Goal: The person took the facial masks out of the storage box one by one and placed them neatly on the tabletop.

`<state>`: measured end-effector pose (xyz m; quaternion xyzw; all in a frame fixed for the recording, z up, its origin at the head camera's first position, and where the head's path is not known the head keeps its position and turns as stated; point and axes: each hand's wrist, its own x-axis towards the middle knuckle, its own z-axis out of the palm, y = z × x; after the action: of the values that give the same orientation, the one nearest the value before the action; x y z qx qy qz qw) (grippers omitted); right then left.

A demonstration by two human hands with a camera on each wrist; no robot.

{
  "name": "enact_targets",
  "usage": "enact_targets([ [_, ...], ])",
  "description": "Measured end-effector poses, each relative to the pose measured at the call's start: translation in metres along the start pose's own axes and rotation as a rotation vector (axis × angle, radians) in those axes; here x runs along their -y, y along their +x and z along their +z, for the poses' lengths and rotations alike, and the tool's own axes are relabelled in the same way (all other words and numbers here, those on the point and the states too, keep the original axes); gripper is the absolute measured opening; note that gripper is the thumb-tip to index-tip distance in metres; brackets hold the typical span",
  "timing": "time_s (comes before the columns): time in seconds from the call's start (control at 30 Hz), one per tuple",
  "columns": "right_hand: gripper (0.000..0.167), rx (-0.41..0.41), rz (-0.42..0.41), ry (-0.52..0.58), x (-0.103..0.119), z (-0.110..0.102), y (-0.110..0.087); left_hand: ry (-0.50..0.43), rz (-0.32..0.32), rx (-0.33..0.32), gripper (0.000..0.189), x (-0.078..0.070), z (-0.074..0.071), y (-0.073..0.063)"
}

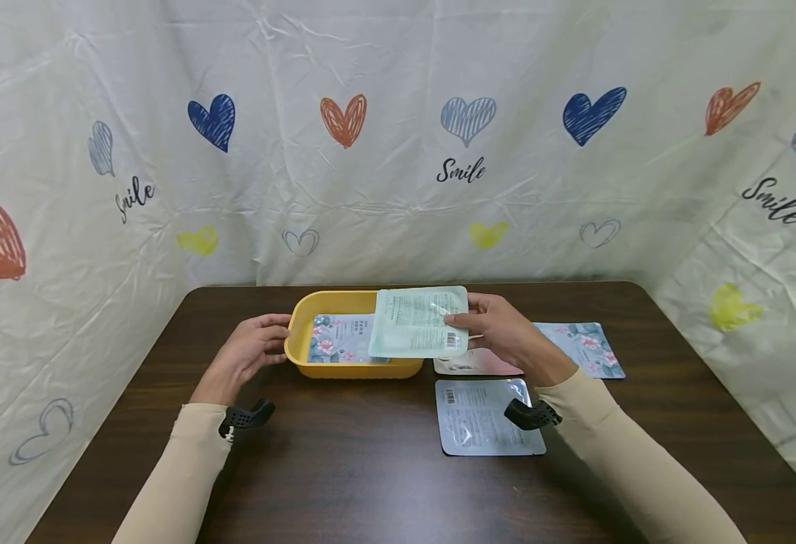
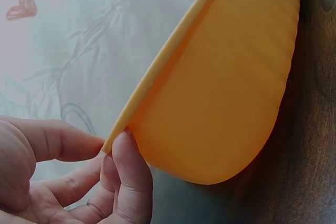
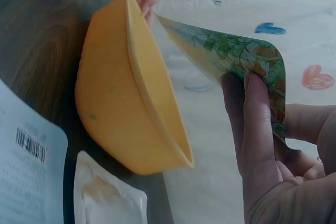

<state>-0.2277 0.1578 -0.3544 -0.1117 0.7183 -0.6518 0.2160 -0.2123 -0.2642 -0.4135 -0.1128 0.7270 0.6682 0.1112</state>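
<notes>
My right hand [image 1: 507,332] pinches the right edge of a pale green sheet-mask packet [image 1: 411,325], which hangs over the right part of a yellow plastic basket [image 1: 360,370]. The packet's other face [image 3: 236,51], with green leaves, shows in the right wrist view. At the basket's left end, my left hand [image 1: 251,347] holds the rim [image 2: 152,82] between thumb and fingers. Inside the basket lies a blue floral packet [image 1: 344,338], partly covered by the green one.
A silver-blue packet [image 1: 482,427] with a barcode lies in front of the right forearm. Behind it are a white and pink packet [image 1: 466,363] and a blue floral packet [image 1: 591,347], both partly hidden by the right hand and arm. A heart-printed sheet [image 1: 398,242] hangs behind the dark table [image 1: 344,468].
</notes>
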Motion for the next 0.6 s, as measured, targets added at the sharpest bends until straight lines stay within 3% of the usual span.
enact_targets([
  [0.6, 0.049, -0.027, -0.007, -0.030, -0.006, -0.044, -0.041, 0.006, 0.005, 0.004, 0.047, 0.001, 0.000, 0.001],
])
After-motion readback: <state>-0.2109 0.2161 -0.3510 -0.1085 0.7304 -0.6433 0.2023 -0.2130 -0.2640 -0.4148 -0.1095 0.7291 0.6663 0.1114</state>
